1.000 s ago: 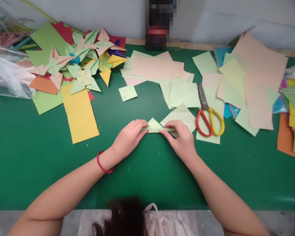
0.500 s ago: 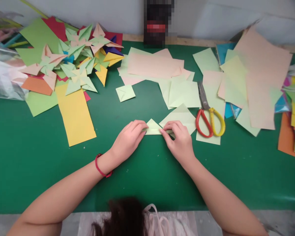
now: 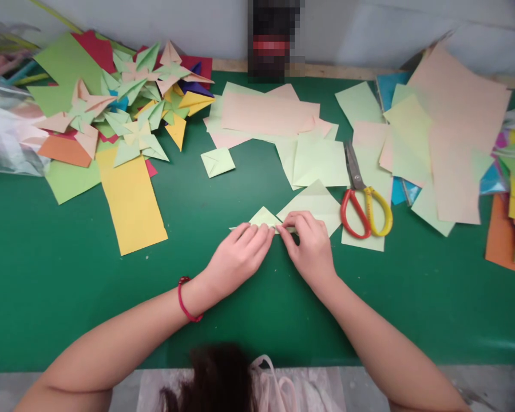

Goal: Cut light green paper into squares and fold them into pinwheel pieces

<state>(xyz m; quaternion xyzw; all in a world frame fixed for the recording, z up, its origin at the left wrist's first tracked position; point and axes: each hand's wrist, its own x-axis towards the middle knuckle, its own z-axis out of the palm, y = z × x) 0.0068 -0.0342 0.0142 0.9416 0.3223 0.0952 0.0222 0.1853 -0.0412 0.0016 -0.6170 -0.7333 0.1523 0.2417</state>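
Note:
A light green folded paper (image 3: 264,216) lies on the green table in front of me, its peak pointing away and a thin tip showing at the left. My left hand (image 3: 242,252) is closed, fingers together, pressing along the paper's near edge. At its right side, my right hand (image 3: 309,243) pinches the paper between thumb and fingers. Part of the paper is hidden under both hands. Just behind the right hand lies a creased pale green square sheet (image 3: 315,200). Scissors (image 3: 360,194) with one red and one yellow handle rest on paper to its right.
A small folded green packet (image 3: 218,162) lies farther back. Folded paper flowers (image 3: 139,134) pile up at the left beside a yellow sheet (image 3: 133,206) and a clear plastic bag (image 3: 11,134). Pink sheets (image 3: 268,114) lie at the back, with more paper (image 3: 455,137) at the right.
My left hand has slid right along the paper's near edge, closer to my right hand, uncovering the paper's left tip. The right hand stays nearly in place.

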